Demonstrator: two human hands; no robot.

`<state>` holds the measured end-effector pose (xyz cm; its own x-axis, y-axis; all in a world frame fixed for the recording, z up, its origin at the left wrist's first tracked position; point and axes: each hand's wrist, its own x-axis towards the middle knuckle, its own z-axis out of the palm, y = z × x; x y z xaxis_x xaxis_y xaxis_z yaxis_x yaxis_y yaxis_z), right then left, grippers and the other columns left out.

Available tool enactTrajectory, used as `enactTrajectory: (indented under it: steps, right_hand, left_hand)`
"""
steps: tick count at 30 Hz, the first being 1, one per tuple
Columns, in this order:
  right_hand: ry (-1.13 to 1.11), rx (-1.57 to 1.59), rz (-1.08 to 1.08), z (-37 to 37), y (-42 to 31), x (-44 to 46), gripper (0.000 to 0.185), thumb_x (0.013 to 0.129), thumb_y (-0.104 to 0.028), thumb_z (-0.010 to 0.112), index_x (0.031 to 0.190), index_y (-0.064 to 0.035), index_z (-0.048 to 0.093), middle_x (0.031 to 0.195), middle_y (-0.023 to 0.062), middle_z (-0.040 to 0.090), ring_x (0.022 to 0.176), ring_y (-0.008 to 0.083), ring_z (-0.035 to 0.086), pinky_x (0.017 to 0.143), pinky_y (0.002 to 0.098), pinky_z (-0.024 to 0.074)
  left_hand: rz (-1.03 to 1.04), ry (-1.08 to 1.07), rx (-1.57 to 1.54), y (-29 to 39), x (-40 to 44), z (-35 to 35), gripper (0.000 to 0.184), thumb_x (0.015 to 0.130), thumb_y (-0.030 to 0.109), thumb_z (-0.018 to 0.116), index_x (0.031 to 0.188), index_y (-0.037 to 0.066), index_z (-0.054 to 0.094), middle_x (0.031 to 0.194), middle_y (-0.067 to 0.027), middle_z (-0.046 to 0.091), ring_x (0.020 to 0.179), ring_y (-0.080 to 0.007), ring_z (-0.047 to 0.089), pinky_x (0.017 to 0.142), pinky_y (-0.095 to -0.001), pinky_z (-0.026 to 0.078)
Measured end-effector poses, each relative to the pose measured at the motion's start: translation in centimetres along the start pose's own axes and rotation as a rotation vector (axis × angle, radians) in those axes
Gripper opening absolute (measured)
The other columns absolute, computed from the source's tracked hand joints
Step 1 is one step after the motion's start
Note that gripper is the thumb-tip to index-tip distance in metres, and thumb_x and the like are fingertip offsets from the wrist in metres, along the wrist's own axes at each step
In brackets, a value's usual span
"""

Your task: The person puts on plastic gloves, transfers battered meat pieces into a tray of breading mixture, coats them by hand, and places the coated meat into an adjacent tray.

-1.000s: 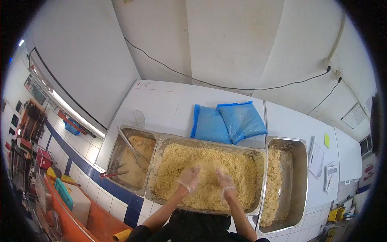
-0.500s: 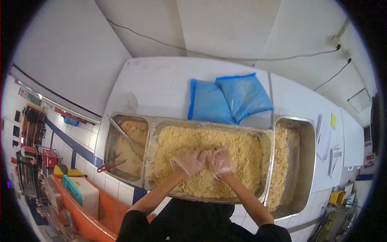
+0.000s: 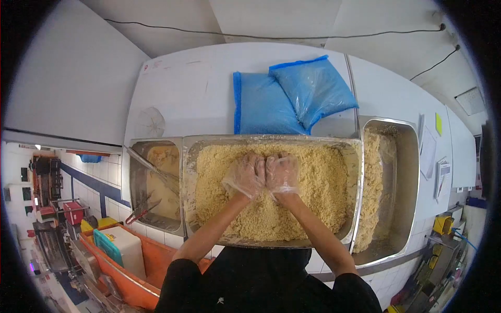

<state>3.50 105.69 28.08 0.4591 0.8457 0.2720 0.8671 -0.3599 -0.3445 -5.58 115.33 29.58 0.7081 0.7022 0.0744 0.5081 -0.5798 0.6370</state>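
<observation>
A deep metal pan (image 3: 356, 172) is filled with pale yellow crumbs (image 3: 318, 193). Both of my hands, in clear plastic gloves, press side by side into the crumbs near the pan's far half. My left hand (image 3: 247, 175) has its fingers bent down and held together. Beside it, touching at the thumbs, my right hand (image 3: 282, 173) is curled the same way. Crumbs cover the fingertips, and whatever lies under the palms is hidden.
On the left, a smaller pan (image 3: 182, 208) holds pale liquid, a whisk (image 3: 151, 166) and red-handled tongs (image 3: 140, 211). Another pan (image 3: 412, 208) with clumped crumbs stands right. Blue bags (image 3: 315, 88) lie behind. An orange tub (image 3: 162, 255) stands lower left.
My hands have moved forward in the crumbs, away from my body, and now lie more evenly side by side. The camera view has tilted down slightly.
</observation>
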Motion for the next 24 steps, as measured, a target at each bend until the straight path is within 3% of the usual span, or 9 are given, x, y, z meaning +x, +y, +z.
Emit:
enactTrajectory:
  steps: [3, 10, 13, 15, 17, 19, 21, 22, 24]
  right_hand:
    - [-0.332, 0.053, 0.232, -0.3, -0.1, 1.8, 0.033, 0.087, -0.019, 0.052, 0.113, -0.0006, 0.055, 0.115, 0.0225, 0.054, 0.108, 0.0418, 0.048, 0.094, 0.0551, 0.0353]
    - [-0.067, -0.111, -0.041, 1.8, 1.3, -0.9, 0.032, 0.085, -0.016, 0.057, 0.113, 0.0001, 0.054, 0.110, 0.0207, 0.056, 0.106, 0.0354, 0.050, 0.094, 0.0485, 0.0390]
    - [0.104, 0.528, 0.458, -1.5, 2.7, -2.9, 0.039, 0.086, -0.017, 0.056, 0.121, 0.0016, 0.052, 0.107, 0.0199, 0.059, 0.102, 0.0340, 0.055, 0.093, 0.0459, 0.0420]
    - [0.046, 0.899, 0.618, -4.8, 3.8, -3.3, 0.041, 0.087, -0.018, 0.056, 0.123, 0.0019, 0.051, 0.106, 0.0200, 0.060, 0.101, 0.0348, 0.057, 0.093, 0.0456, 0.0427]
    - [-0.385, 0.136, 0.327, -7.8, 3.5, -3.8, 0.040, 0.085, -0.022, 0.059, 0.117, 0.0022, 0.056, 0.104, 0.0211, 0.062, 0.097, 0.0355, 0.060, 0.088, 0.0456, 0.0458]
    - [-0.326, 0.070, 0.128, -6.7, 4.0, -4.5, 0.037, 0.084, -0.023, 0.061, 0.112, 0.0021, 0.059, 0.107, 0.0220, 0.062, 0.097, 0.0355, 0.060, 0.086, 0.0450, 0.0470]
    - [-0.251, 0.009, -0.073, -3.8, 5.2, -4.1, 0.035, 0.082, -0.024, 0.062, 0.106, 0.0021, 0.061, 0.109, 0.0230, 0.062, 0.098, 0.0354, 0.060, 0.083, 0.0443, 0.0481]
    - [-0.237, 0.036, -0.160, -1.6, 6.4, -3.3, 0.033, 0.081, -0.024, 0.063, 0.101, 0.0026, 0.063, 0.106, 0.0236, 0.063, 0.095, 0.0358, 0.061, 0.080, 0.0443, 0.0491]
    - [-0.207, 0.067, -0.248, -1.8, 6.1, -0.7, 0.032, 0.080, -0.024, 0.063, 0.097, 0.0032, 0.064, 0.104, 0.0241, 0.065, 0.092, 0.0362, 0.063, 0.076, 0.0443, 0.0500]
  left_hand:
    - [0.111, 0.200, -0.049, -1.0, 0.6, 1.2, 0.033, 0.097, 0.033, 0.041, 0.100, 0.004, 0.058, 0.096, -0.0208, 0.060, 0.089, -0.0398, 0.056, 0.083, -0.0495, 0.042]
    - [-0.051, 0.218, 0.278, -1.5, 0.0, 1.6, 0.036, 0.096, 0.035, 0.043, 0.104, 0.005, 0.061, 0.090, -0.0196, 0.064, 0.088, -0.0377, 0.059, 0.087, -0.0490, 0.044]
    - [-0.208, -0.074, 0.357, -2.7, -1.5, -3.6, 0.038, 0.091, 0.036, 0.050, 0.096, 0.002, 0.065, 0.085, -0.0190, 0.065, 0.080, -0.0362, 0.063, 0.080, -0.0473, 0.048]
    - [-0.094, 0.032, 0.462, -5.7, -3.9, -3.7, 0.039, 0.087, 0.036, 0.053, 0.088, 0.000, 0.066, 0.079, -0.0184, 0.065, 0.074, -0.0354, 0.063, 0.070, -0.0466, 0.048]
    - [0.043, -0.165, 0.619, -9.7, -4.2, -2.4, 0.045, 0.087, 0.042, 0.053, 0.084, -0.001, 0.066, 0.076, -0.0178, 0.065, 0.071, -0.0335, 0.063, 0.064, -0.0465, 0.047]
    - [0.157, -0.362, 0.770, -9.2, -4.3, -2.6, 0.051, 0.088, 0.048, 0.053, 0.081, -0.001, 0.066, 0.073, -0.0173, 0.064, 0.067, -0.0317, 0.062, 0.059, -0.0464, 0.046]
    - [-0.518, -0.659, 0.074, -5.6, -3.2, -4.4, 0.070, 0.084, 0.067, 0.052, 0.079, -0.001, 0.066, 0.071, -0.0174, 0.064, 0.066, -0.0279, 0.063, 0.056, -0.0452, 0.047]
    - [-0.514, -0.638, 0.083, -5.2, -3.0, -4.6, 0.070, 0.084, 0.067, 0.052, 0.079, -0.001, 0.066, 0.071, -0.0174, 0.064, 0.066, -0.0279, 0.063, 0.056, -0.0452, 0.047]
    - [-0.159, -0.619, 0.130, -5.6, -3.3, -4.4, 0.087, 0.072, 0.082, 0.052, 0.084, -0.003, 0.066, 0.074, -0.0175, 0.065, 0.069, -0.0264, 0.064, 0.060, -0.0441, 0.049]
